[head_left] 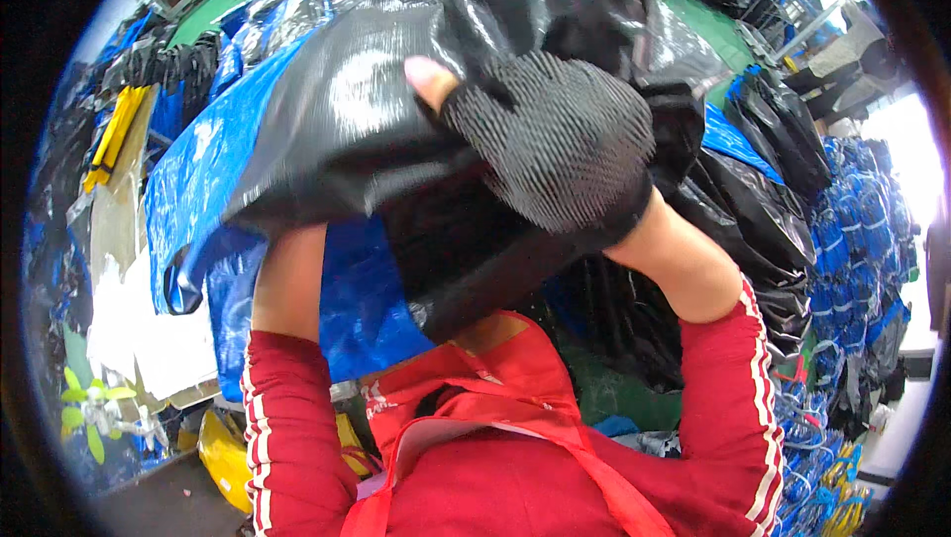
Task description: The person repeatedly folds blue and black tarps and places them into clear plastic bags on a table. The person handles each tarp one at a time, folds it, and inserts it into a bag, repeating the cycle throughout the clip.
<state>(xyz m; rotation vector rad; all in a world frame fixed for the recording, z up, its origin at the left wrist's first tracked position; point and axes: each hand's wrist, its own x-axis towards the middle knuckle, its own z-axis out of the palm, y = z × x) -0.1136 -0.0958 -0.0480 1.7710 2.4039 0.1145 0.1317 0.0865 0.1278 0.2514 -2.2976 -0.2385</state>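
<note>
The right hand (pixel 550 136) (in a black mesh glove) is closed, gripping the glossy black bag (pixel 367 111); the left hand is hidden behind it, so its grip cannot be told.

I can't see my left hand: its forearm (pixel 287 284) runs up behind the black woven bag (pixel 357 111) and vanishes there. The right hand (pixel 550 136) shows only its gloved back, the fingers buried in folds. The piles (pixel 852 230) at the right rim blur, perhaps blue straps.
</note>
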